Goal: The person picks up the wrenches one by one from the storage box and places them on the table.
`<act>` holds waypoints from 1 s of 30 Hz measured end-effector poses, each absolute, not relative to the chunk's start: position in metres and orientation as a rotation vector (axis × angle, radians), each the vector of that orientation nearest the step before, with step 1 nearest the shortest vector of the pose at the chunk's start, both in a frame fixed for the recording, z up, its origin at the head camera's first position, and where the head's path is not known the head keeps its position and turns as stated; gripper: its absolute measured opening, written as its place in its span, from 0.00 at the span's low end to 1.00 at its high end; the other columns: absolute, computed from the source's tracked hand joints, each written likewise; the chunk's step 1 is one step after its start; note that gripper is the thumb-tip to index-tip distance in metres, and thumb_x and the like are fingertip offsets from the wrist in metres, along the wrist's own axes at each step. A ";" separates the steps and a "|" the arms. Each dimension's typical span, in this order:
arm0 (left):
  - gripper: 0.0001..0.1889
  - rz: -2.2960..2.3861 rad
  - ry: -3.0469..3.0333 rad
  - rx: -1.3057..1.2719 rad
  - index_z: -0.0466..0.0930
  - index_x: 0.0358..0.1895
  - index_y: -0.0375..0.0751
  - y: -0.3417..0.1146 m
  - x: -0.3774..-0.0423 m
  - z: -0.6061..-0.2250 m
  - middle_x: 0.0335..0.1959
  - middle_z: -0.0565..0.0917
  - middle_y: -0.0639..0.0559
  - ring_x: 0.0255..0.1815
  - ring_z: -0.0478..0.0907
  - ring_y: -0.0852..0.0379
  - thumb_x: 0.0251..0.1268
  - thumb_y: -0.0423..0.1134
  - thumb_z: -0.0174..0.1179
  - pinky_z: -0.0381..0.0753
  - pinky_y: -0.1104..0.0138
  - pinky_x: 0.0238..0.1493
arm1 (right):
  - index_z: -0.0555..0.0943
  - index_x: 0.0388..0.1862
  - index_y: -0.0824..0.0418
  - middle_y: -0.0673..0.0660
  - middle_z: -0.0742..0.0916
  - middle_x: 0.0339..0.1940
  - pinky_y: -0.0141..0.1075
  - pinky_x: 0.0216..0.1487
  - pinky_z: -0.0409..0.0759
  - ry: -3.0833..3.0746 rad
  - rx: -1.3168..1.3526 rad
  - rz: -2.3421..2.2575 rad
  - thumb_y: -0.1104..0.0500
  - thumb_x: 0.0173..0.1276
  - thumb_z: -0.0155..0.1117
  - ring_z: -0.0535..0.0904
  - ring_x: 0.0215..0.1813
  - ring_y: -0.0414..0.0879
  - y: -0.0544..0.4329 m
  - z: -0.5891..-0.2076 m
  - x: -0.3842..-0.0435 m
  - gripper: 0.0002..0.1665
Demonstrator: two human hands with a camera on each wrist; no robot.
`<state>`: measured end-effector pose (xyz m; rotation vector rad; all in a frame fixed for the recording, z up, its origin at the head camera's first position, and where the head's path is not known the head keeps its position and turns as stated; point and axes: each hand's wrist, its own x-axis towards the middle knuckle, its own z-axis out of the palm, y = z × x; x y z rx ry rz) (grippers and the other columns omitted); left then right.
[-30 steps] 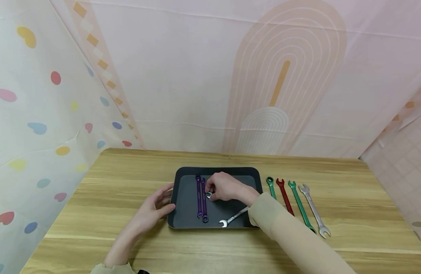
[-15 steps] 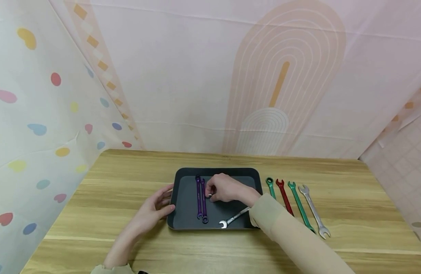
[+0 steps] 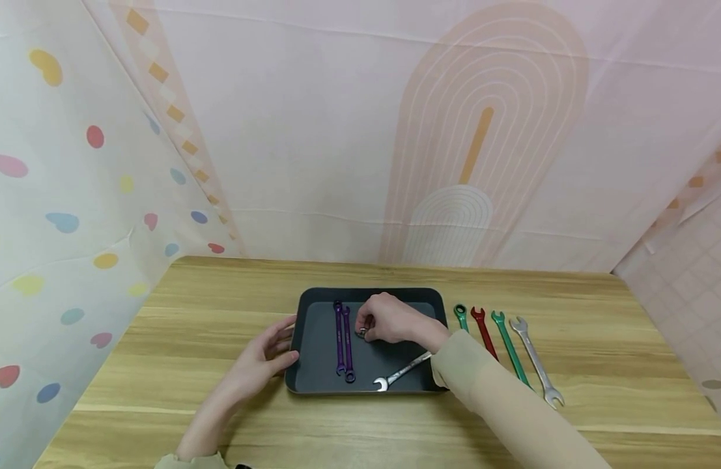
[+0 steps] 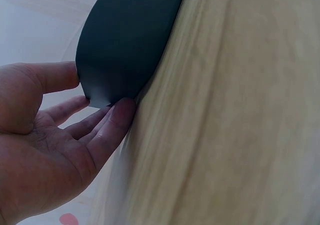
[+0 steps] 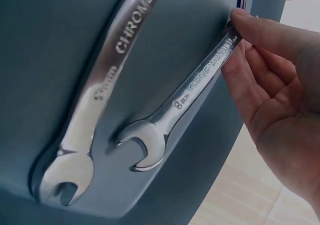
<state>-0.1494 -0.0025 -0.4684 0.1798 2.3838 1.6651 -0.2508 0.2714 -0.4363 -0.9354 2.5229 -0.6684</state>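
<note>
My right hand (image 3: 391, 319) pinches a small silver combination wrench (image 5: 192, 87) between thumb and fingers, over the middle of the dark tray (image 3: 313, 345). In the right wrist view its open end, marked 8 mm, points away from the hand; the other end is hidden by the fingers. A larger silver wrench (image 3: 404, 371) lies slanted at the tray's front right, partly covered by my right arm. Two purple wrenches (image 3: 339, 339) lie side by side, left of my right hand. With fingers fairly straight, my left hand (image 3: 256, 361) touches the tray's left rim and outer wall.
Right of the tray on the wooden table (image 3: 219, 286) lie a green ratchet wrench (image 3: 461, 314), a red wrench (image 3: 483, 332), another green wrench (image 3: 509, 345) and a silver wrench (image 3: 536, 358). My right sleeve (image 3: 507, 410) partly covers some of them. A patterned cloth (image 3: 313, 130) hangs behind.
My right hand has shifted slightly right with the small silver wrench, widening the gap to the purple wrenches. My left hand stays at the tray's edge.
</note>
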 end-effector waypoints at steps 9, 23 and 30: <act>0.36 1.669 2.382 0.177 0.55 0.83 0.32 -0.002 -0.150 -0.467 0.78 0.67 0.24 0.77 0.70 0.28 0.77 0.30 0.59 0.81 0.71 0.62 | 0.90 0.43 0.60 0.53 0.92 0.41 0.33 0.44 0.82 2.506 -0.872 -0.840 0.67 0.69 0.72 0.82 0.39 0.39 0.273 -0.423 -0.251 0.06; 0.35 1.640 2.395 0.164 0.54 0.83 0.31 0.000 -0.150 -0.467 0.78 0.67 0.24 0.77 0.71 0.29 0.78 0.29 0.58 0.83 0.68 0.63 | 0.90 0.49 0.60 0.55 0.93 0.45 0.31 0.46 0.83 2.526 -0.879 -1.059 0.63 0.72 0.71 0.84 0.40 0.38 0.295 -0.385 -0.245 0.09; 0.37 1.673 2.338 0.192 0.51 0.84 0.31 0.000 -0.151 -0.466 0.79 0.65 0.23 0.78 0.69 0.28 0.78 0.31 0.58 0.83 0.70 0.60 | 0.89 0.51 0.62 0.58 0.93 0.46 0.33 0.47 0.83 2.548 -0.813 -1.244 0.63 0.71 0.71 0.85 0.43 0.41 0.328 -0.369 -0.235 0.11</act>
